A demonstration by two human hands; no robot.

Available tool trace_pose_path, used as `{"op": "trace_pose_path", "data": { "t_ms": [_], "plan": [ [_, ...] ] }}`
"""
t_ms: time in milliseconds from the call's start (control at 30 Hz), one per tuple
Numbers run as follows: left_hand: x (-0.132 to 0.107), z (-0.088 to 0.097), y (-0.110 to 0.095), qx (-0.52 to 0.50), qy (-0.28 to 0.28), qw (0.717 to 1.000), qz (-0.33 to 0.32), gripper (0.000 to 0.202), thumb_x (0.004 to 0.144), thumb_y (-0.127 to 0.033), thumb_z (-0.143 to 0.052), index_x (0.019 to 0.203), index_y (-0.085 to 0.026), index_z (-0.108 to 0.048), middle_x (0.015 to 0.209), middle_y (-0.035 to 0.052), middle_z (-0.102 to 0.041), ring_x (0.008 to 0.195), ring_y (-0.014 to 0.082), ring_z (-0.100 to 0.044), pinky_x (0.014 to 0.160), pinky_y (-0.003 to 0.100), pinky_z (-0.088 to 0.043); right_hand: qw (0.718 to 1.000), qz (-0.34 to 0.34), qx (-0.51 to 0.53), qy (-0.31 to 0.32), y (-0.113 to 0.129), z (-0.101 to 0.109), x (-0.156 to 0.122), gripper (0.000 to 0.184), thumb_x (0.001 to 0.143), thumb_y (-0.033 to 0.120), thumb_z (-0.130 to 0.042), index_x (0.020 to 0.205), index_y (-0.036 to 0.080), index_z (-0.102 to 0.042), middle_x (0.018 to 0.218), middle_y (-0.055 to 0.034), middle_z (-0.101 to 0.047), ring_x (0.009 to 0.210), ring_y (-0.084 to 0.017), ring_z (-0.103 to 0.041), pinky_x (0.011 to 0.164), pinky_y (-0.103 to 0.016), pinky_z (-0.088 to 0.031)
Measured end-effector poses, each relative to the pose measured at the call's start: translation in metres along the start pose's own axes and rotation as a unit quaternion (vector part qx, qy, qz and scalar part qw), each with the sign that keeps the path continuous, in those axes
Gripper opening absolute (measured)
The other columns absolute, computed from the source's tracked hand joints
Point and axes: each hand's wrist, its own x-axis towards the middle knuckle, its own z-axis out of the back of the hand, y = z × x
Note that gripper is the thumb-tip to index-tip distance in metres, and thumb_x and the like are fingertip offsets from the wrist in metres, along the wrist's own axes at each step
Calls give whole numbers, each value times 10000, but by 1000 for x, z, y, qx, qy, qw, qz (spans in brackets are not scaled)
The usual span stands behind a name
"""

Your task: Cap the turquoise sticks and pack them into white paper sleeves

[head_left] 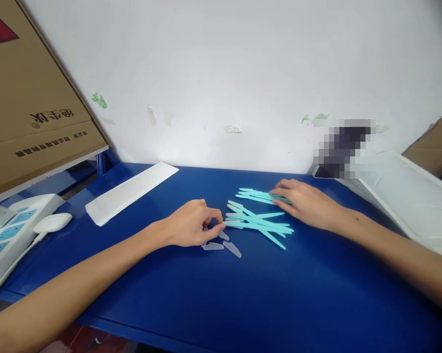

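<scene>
Several turquoise eyebrow razors (259, 223) lie crossed in a loose heap on the blue table. My left hand (193, 223) is at the heap's left side, thumb and forefinger pinched at the end of one razor. Below those fingers lie a few translucent blade caps (232, 248), loose on the tabletop. Farther back is a second small bunch of eyebrow razors (254, 195), roughly parallel. Around the right end of this bunch my right hand (294, 198) curls its fingers, which partly hide the handles.
A flat white packet (133, 192) lies at the back left of the blue table (221, 304). At left are a power strip (18, 230) with a white plug (52, 223) and a large cardboard box (33, 98). A white tray (408, 191) stands at right, near a pixelated dark object (344, 149).
</scene>
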Motion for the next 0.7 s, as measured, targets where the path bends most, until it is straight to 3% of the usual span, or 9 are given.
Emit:
{"op": "trace_pose_path", "data": {
  "t_ms": [100,233,433,500,633,700],
  "plan": [
    [0,0,2,-5,-14,1000,6,304,1001,-379,-522,861,-184,-708,586,-35,-615,523,108,-495,760,316,-424,1000,24,16,-5,-7,-5,0,429,1050,396,-387,1185,170,-726,1153,-139,-673,972,-260,-655,825,-421,-513],
    [0,3,4,-10,-29,999,21,338,1013,-381,-508,811,-182,-691,577,-52,-606,504,83,-423,803,318,-404,999,53,12,0,-3,-5,1,409,1044,373,-395,1117,180,-748,1109,-130,-688,942,-259,-655,809,-422,-513],
    [0,5,6,-64,-16,997,33,362,1015,-354,-490,817,-153,-716,588,-10,-635,504,97,-428,605,262,-381,996,31,84,10,2,-7,6,375,1015,287,-425,1140,130,-742,1093,-145,-694,972,-257,-666,832,-395,-545],
    [0,6,6,-69,-12,997,22,341,1007,-340,-510,806,-153,-714,628,-6,-655,521,95,-450,630,264,-396,994,22,110,11,4,-7,6,357,999,252,-436,1132,137,-746,1091,-138,-698,961,-244,-676,825,-373,-552],
    [0,7,4,-25,-25,999,-9,388,957,-330,-598,610,-159,-612,628,-10,-619,612,110,-507,755,292,-417,994,34,102,4,9,-3,7,338,981,213,-440,1109,156,-747,1058,-131,-696,915,-236,-679,783,-351,-545],
    [-1,7,2,-23,-13,1000,-10,388,960,-329,-593,610,-162,-612,585,-22,-575,572,104,-485,714,283,-417,996,50,68,17,12,0,9,321,975,188,-442,1083,142,-741,1040,-136,-685,886,-233,-669,755,-342,-530]
  ]
}}
